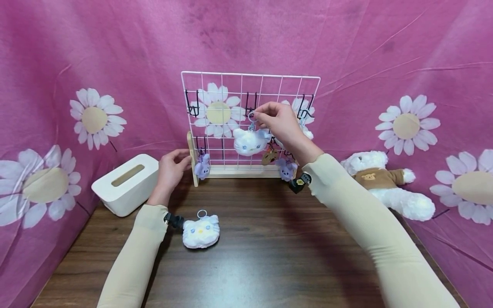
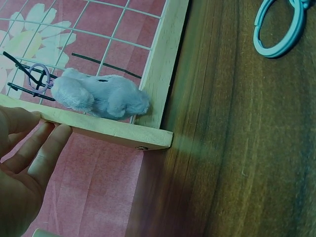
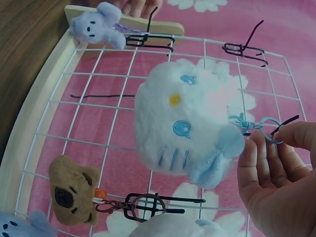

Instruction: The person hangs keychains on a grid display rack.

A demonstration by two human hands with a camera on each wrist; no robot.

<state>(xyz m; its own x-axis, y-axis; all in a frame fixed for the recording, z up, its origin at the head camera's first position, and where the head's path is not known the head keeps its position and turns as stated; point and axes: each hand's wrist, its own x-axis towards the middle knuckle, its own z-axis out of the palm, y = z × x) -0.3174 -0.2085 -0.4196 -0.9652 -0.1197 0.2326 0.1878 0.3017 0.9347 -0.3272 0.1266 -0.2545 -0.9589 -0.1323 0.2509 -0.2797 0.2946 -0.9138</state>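
Note:
My right hand [image 1: 280,123] pinches the ring [image 3: 262,129] of a white plush cat-face keychain [image 1: 249,143] between thumb and fingers, in front of the wire grid rack. In the right wrist view the tip of a black hook [image 3: 292,119] shows at this ring; whether it passes through, I cannot tell. My left hand [image 1: 170,171] touches the rack's wooden side post [image 2: 111,129] from outside with extended fingers. Inside that post hangs a purple plush keychain [image 1: 202,167]. A second white plush cat-face keychain [image 1: 201,233] lies on the table near my left wrist.
A brown plush keychain [image 1: 269,157] and another purple one [image 1: 286,170] hang at the rack's lower right. A further white plush is partly hidden behind my right hand. A white tissue box [image 1: 148,182] stands left; a plush toy in a brown top [image 1: 379,179] lies right.

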